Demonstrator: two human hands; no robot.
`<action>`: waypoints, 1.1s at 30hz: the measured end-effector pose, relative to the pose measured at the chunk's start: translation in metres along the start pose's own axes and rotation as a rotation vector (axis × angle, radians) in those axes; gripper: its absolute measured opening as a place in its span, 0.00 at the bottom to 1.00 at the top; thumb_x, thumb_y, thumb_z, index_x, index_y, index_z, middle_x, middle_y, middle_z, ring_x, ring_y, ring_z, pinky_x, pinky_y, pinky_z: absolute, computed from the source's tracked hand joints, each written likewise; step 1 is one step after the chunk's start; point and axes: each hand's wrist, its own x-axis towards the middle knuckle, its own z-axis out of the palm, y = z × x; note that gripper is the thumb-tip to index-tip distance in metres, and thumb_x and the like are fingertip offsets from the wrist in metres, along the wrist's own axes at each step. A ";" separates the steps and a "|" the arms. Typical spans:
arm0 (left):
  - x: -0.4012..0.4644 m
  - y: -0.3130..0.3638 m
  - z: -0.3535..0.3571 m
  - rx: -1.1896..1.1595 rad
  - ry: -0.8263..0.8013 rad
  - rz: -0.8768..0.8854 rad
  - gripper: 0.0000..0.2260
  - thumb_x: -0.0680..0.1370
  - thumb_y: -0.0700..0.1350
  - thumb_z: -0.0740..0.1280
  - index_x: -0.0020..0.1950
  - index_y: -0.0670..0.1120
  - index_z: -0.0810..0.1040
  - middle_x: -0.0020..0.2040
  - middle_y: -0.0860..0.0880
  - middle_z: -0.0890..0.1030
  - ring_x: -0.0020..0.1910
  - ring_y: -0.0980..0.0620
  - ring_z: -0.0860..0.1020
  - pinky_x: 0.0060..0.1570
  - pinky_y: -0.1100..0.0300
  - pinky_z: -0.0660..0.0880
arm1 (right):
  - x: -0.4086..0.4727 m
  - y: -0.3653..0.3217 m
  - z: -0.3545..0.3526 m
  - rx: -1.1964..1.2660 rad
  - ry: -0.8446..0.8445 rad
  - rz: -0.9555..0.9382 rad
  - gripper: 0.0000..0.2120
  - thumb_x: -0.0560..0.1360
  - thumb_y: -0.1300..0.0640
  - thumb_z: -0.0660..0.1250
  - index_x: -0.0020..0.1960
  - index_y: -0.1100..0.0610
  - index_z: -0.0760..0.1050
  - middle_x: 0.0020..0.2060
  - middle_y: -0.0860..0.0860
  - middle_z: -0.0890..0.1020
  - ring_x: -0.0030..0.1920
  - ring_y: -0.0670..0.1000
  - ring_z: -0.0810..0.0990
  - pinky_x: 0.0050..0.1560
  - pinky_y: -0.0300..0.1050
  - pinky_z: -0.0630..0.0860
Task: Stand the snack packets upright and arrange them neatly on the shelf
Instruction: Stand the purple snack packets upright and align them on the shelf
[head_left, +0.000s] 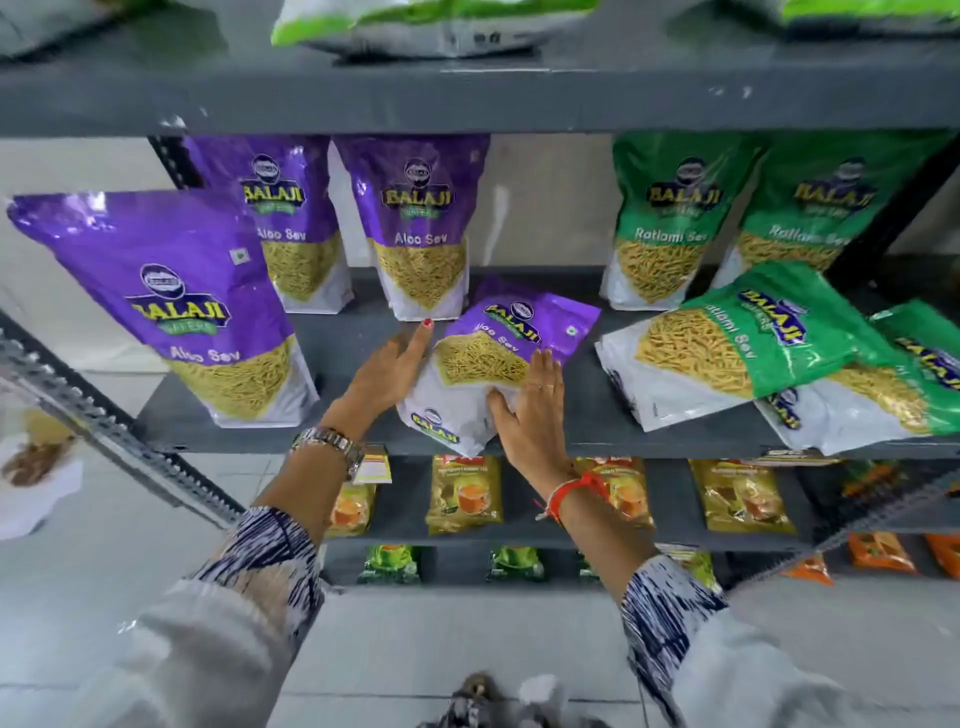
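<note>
Hands (457, 384) flanking packet (498, 358), "Balaji Aloo Sev"

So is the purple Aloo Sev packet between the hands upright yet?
No, it is lying tilted: the purple Aloo Sev packet lies on the shelf, base overhanging the front edge.

Both my arms reach forward, sleeves bunched at the forearms. My left hand (390, 368) lies flat, fingers extended, index pointing ahead. My right hand (530, 410) is open too, palm down, fingers together, thumb spread inward
</note>
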 end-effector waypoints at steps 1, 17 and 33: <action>0.008 0.001 -0.001 -0.016 -0.033 -0.030 0.26 0.78 0.59 0.50 0.63 0.40 0.70 0.64 0.37 0.73 0.63 0.39 0.71 0.62 0.51 0.65 | 0.003 -0.001 0.004 0.082 0.038 0.038 0.35 0.73 0.46 0.57 0.74 0.65 0.58 0.76 0.62 0.59 0.77 0.59 0.52 0.76 0.46 0.45; 0.079 -0.010 0.022 -0.733 -0.135 -0.299 0.08 0.73 0.38 0.67 0.33 0.42 0.75 0.18 0.52 0.77 0.21 0.55 0.76 0.32 0.61 0.74 | 0.041 0.018 0.011 1.003 0.338 0.806 0.13 0.75 0.55 0.67 0.32 0.54 0.71 0.31 0.51 0.75 0.32 0.50 0.72 0.31 0.43 0.70; -0.054 0.014 0.000 -1.009 -0.042 -0.028 0.12 0.78 0.34 0.56 0.37 0.43 0.73 0.19 0.55 0.76 0.18 0.62 0.70 0.21 0.71 0.69 | -0.021 -0.013 -0.077 1.103 0.344 0.326 0.11 0.78 0.60 0.62 0.36 0.54 0.70 0.27 0.44 0.76 0.32 0.43 0.73 0.35 0.38 0.70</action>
